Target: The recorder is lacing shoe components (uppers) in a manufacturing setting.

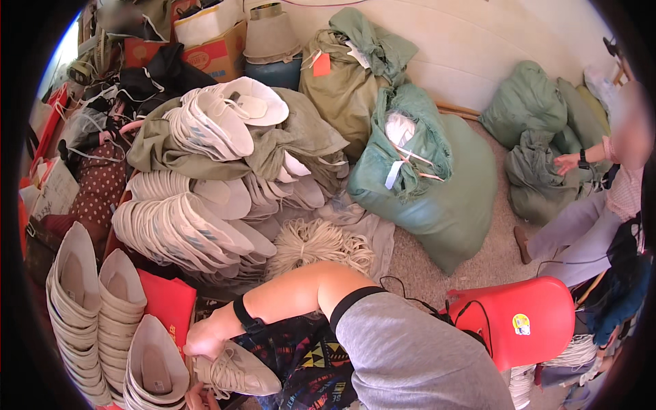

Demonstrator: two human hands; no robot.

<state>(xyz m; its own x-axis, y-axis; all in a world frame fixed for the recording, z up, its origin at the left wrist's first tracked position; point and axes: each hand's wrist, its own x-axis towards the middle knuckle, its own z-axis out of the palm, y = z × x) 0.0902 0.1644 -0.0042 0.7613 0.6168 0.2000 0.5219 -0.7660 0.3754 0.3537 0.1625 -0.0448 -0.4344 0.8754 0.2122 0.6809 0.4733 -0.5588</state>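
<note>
While the right hand (pixel 207 339) grips the heel end of a pale laced sneaker (pixel 249 376) at the lower left of the frame, the shoe lies with its toe pointing right. Only part of the left hand (pixel 201 398) shows, at the lower edge just below the sneaker; whether it grasps anything cannot be told. Beneath and to the right of the toe spreads a dark, multicoloured patterned cloth (pixel 314 359). Left of the hands stand nested stacks of pale shoe uppers (pixel 74 318), with a red sheet (pixel 160 294) behind them. Above the forearm, a loose bundle of cream shoelaces (pixel 297 242) lies beside a large heap of nested uppers (pixel 181 229) at centre left. A bulging green sack (pixel 459 195) sits right of centre, and a red plastic seat (pixel 536 318) stands at lower right. Near the right edge, a co-worker (pixel 625 181) extends a hand toward more green sacks (pixel 533 113).
</note>
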